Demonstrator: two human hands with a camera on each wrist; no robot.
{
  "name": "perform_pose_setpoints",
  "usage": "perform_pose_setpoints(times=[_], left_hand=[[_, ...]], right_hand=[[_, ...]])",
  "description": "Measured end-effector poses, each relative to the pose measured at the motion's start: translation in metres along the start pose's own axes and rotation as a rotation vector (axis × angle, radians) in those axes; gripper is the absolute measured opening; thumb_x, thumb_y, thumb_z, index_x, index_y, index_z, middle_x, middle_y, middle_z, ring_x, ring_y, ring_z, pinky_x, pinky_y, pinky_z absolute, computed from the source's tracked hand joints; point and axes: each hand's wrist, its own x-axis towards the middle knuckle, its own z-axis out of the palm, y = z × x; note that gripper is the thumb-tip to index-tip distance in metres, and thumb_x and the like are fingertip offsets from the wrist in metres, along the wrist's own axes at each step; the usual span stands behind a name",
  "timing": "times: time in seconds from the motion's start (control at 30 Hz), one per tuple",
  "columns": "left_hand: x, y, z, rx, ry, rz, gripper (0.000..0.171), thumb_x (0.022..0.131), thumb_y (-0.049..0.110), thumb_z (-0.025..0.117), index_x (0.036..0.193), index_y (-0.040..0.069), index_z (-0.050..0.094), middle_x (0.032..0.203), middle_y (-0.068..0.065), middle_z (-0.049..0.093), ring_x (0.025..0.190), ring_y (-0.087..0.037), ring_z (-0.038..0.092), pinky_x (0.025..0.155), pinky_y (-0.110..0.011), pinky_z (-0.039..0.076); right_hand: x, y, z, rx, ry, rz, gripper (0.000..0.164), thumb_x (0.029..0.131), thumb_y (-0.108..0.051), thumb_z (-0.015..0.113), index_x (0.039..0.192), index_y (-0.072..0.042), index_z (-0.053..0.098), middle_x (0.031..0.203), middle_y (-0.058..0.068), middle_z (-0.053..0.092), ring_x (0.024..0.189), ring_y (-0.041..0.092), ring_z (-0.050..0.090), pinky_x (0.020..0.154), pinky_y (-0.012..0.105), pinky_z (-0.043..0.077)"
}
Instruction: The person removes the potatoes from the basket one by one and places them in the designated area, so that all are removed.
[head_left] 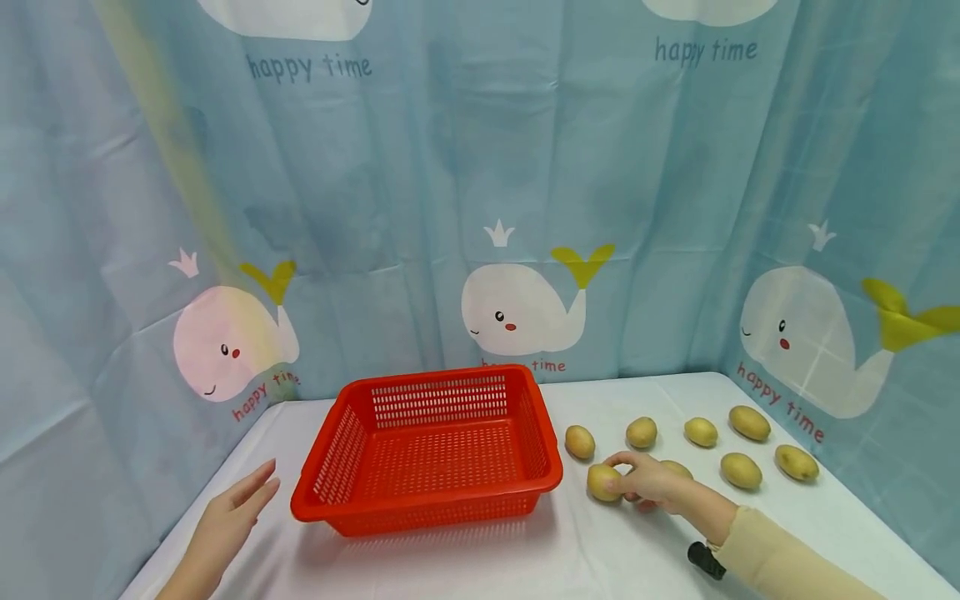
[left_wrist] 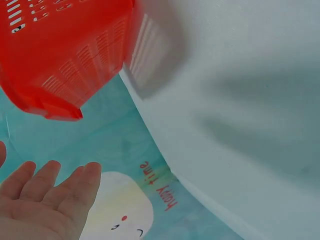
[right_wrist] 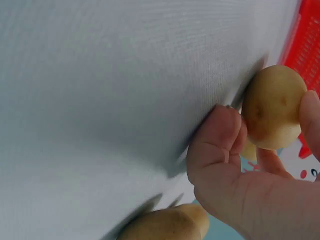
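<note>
Thumb and fingers of my right hand (head_left: 651, 482) pinch a potato (head_left: 603, 482) just right of the red basket (head_left: 427, 498). The right wrist view shows the same potato (right_wrist: 274, 107) between the thumb and fingers, close to the white tabletop. My left hand (head_left: 231, 515) is off the basket's left side with its fingers extended, holding nothing. In the left wrist view the left hand's fingers (left_wrist: 55, 192) lie below the basket's corner. The basket is a rectangular plastic one with slotted walls, and its visible floor is bare.
Several loose potatoes lie on the right of the white table (head_left: 600, 567), among them one near the basket (head_left: 580, 442) and one at the far right (head_left: 797, 462). A small black object (head_left: 706, 560) is beside the right sleeve. A blue whale-print curtain (head_left: 420, 208) surrounds the table.
</note>
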Motion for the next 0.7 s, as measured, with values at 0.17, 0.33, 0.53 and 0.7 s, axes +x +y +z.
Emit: perform_pose_setpoints(times=[0.17, 0.33, 0.53, 0.7], left_hand=[[-0.003, -0.006, -0.005, -0.018, -0.016, -0.026, 0.076, 0.102, 0.05, 0.035, 0.152, -0.004, 0.016, 0.151, -0.03, 0.02, 0.135, -0.048, 0.029, 0.102, -0.06, 0.037], [-0.005, -0.01, -0.005, -0.014, -0.009, -0.036, 0.077, 0.101, 0.05, 0.036, 0.151, -0.006, 0.017, 0.15, -0.03, 0.022, 0.133, -0.05, 0.032, 0.099, -0.06, 0.04], [-0.004, -0.015, -0.004, 0.004, -0.02, -0.054, 0.086, 0.098, 0.058, 0.037, 0.151, -0.007, 0.014, 0.15, -0.032, 0.02, 0.132, -0.053, 0.03, 0.098, -0.062, 0.038], [-0.001, -0.015, -0.006, 0.011, -0.011, -0.053, 0.086, 0.098, 0.057, 0.038, 0.151, -0.006, 0.013, 0.15, -0.033, 0.018, 0.133, -0.054, 0.027, 0.098, -0.064, 0.035]], right_hand=[[0.0, -0.001, 0.003, -0.024, -0.025, -0.003, 0.039, 0.086, -0.021, 0.074, 0.118, -0.004, 0.06, 0.074, 0.003, 0.048, 0.065, 0.015, 0.044, 0.058, 0.026, 0.038], [0.002, -0.003, 0.004, -0.052, -0.024, 0.048, 0.048, 0.087, -0.027, 0.072, 0.123, 0.001, 0.057, 0.078, 0.004, 0.049, 0.069, 0.016, 0.045, 0.06, 0.026, 0.039], [0.001, 0.003, 0.008, -0.069, -0.025, 0.066, 0.049, 0.087, -0.03, 0.072, 0.121, 0.003, 0.058, 0.087, 0.008, 0.051, 0.076, 0.021, 0.047, 0.062, 0.028, 0.042], [0.001, 0.003, 0.006, -0.12, -0.02, 0.06, 0.052, 0.086, -0.034, 0.073, 0.121, 0.002, 0.059, 0.087, 0.009, 0.053, 0.078, 0.02, 0.05, 0.063, 0.029, 0.045]])
